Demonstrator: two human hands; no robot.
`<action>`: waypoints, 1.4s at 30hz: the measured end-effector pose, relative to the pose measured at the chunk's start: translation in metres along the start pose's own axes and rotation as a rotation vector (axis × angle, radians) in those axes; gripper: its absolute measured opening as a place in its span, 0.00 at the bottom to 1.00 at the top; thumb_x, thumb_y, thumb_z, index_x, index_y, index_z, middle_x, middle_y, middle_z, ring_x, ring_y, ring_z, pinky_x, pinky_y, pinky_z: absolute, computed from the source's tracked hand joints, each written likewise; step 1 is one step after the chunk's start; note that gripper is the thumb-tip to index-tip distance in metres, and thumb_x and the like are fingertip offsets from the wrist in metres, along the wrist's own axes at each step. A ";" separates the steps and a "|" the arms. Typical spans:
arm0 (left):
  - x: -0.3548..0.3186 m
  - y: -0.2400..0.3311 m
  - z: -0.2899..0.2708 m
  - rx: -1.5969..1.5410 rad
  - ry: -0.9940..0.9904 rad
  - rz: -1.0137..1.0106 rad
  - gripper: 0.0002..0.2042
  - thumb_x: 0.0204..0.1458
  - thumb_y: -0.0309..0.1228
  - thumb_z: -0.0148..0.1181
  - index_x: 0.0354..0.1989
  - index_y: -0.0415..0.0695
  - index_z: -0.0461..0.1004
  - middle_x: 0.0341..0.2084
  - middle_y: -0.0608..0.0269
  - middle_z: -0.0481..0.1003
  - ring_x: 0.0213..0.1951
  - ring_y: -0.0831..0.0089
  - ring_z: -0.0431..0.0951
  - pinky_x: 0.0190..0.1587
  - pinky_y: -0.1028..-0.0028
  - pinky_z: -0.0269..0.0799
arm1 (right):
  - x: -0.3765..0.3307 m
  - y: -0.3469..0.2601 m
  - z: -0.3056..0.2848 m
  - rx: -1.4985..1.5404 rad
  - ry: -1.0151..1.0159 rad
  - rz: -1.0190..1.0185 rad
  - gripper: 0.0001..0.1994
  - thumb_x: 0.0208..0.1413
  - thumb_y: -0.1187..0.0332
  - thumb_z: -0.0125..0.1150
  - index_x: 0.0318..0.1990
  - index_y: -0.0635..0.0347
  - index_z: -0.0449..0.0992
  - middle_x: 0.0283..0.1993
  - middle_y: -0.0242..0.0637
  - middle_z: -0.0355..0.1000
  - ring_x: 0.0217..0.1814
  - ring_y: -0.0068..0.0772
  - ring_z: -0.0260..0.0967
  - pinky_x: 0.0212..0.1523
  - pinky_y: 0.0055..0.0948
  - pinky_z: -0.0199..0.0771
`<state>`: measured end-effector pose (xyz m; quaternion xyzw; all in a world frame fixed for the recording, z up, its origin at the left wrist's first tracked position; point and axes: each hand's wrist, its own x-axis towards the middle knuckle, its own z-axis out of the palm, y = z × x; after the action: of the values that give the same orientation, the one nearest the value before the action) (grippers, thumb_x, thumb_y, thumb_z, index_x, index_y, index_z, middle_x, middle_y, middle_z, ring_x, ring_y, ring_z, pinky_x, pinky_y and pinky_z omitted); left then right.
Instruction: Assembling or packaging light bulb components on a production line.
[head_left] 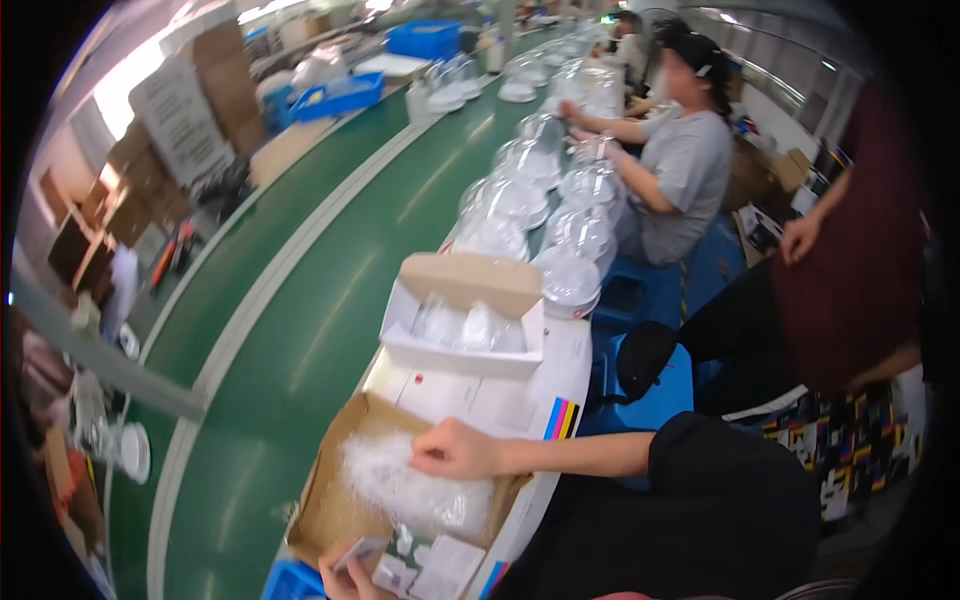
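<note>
My right hand (455, 450) is closed, fingers curled together, over a heap of clear plastic bags (385, 475) in a shallow open cardboard box (330, 480). Whatever its fingers hold, if anything, cannot be made out. At the lower edge my left hand (345, 580) grips a small, flat, pale card (362, 552) by the box's near corner; part of the hand is cut off by the picture's edge. White printed leaflets (450, 565) and small white pieces lie near the box's near end. Beyond it stands an open white carton (460, 355) with clear plastic-wrapped items inside.
A green conveyor belt (300, 340) runs along the left. Clear domes on white bases (570, 275) stand in rows ahead, where a person in grey (685, 170) sits working. Another person in dark red (850, 270) stands at right, near a blue stool (665, 395) with a black cap.
</note>
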<state>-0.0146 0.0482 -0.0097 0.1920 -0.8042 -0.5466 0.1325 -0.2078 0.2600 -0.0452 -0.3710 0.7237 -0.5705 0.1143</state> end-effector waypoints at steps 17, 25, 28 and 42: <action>0.009 -0.009 0.000 -0.100 -0.104 -0.093 0.06 0.54 0.23 0.59 0.39 0.37 0.71 0.29 0.65 0.72 0.34 0.77 0.72 0.39 0.76 0.70 | -0.004 -0.009 -0.021 0.712 0.030 0.274 0.09 0.55 0.75 0.61 0.24 0.62 0.70 0.21 0.28 0.69 0.23 0.16 0.66 0.26 0.19 0.67; 0.005 -0.009 0.003 -0.084 0.054 0.022 0.11 0.41 0.23 0.65 0.33 0.37 0.72 0.30 0.61 0.73 0.34 0.72 0.72 0.41 0.74 0.69 | -0.007 -0.026 0.002 0.820 -0.237 0.334 0.04 0.55 0.78 0.59 0.38 0.64 0.74 0.36 0.33 0.75 0.36 0.20 0.72 0.38 0.22 0.74; 0.011 0.001 0.006 -0.166 -0.099 -0.051 0.09 0.46 0.20 0.64 0.36 0.36 0.74 0.32 0.62 0.75 0.36 0.76 0.74 0.38 0.77 0.69 | -0.005 -0.048 0.004 0.663 -0.237 0.384 0.05 0.55 0.78 0.59 0.39 0.63 0.75 0.38 0.34 0.75 0.39 0.21 0.73 0.41 0.24 0.75; 0.000 0.008 0.014 -0.557 -0.228 -0.178 0.07 0.52 0.21 0.60 0.39 0.38 0.71 0.35 0.63 0.75 0.37 0.79 0.75 0.39 0.78 0.72 | 0.003 -0.058 0.043 0.455 -0.352 0.230 0.04 0.55 0.76 0.60 0.37 0.64 0.75 0.36 0.31 0.74 0.39 0.20 0.72 0.42 0.22 0.74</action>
<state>-0.0216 0.0621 -0.0074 0.1554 -0.6131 -0.7735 0.0407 -0.1613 0.2218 -0.0056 -0.3445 0.5839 -0.6282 0.3818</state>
